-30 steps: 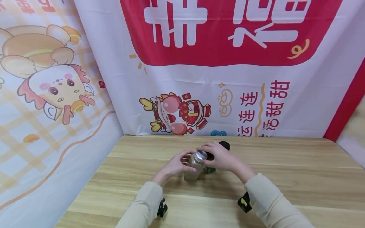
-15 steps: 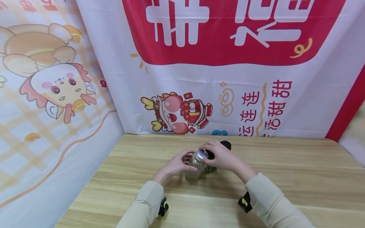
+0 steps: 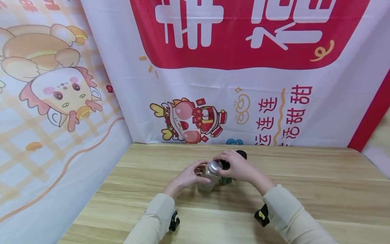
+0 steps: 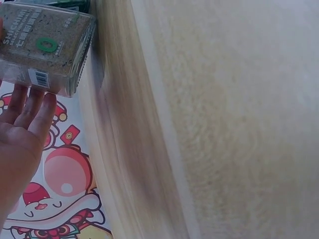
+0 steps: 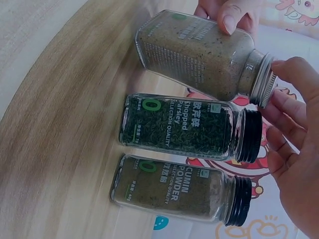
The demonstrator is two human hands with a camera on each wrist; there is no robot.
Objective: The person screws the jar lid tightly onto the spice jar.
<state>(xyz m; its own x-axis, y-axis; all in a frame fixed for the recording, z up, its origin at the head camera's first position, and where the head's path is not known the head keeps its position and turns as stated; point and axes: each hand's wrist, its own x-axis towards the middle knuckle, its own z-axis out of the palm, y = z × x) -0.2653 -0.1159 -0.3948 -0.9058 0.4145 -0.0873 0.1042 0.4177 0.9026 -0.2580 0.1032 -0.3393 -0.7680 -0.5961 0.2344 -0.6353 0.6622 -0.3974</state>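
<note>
A square-sided clear seasoning jar (image 5: 194, 57) with speckled brown contents and a silver screw lid (image 5: 262, 82) is between both hands. My left hand (image 3: 189, 174) grips the jar body from the left, thumb on the near side. With its fingers and thumb, my right hand (image 3: 236, 166) pinches the silver lid at the rim. In the right wrist view the jar leans relative to its neighbours. Beside it stand a black-capped jar of chopped parsley (image 5: 177, 124) and a black-capped jar of cumin powder (image 5: 169, 186), both partly hidden behind my right hand in the head view.
The wood-grain table (image 3: 292, 189) spreads around the jars. Printed cloth walls (image 3: 195, 81) stand behind and to the left. A black device (image 3: 174, 221) sits under the left sleeve, and another black device (image 3: 262, 216) is under the right one.
Both hands keep their hold on the jar and lid, with barely any movement of the right fingers. The head view has shifted slightly.
</note>
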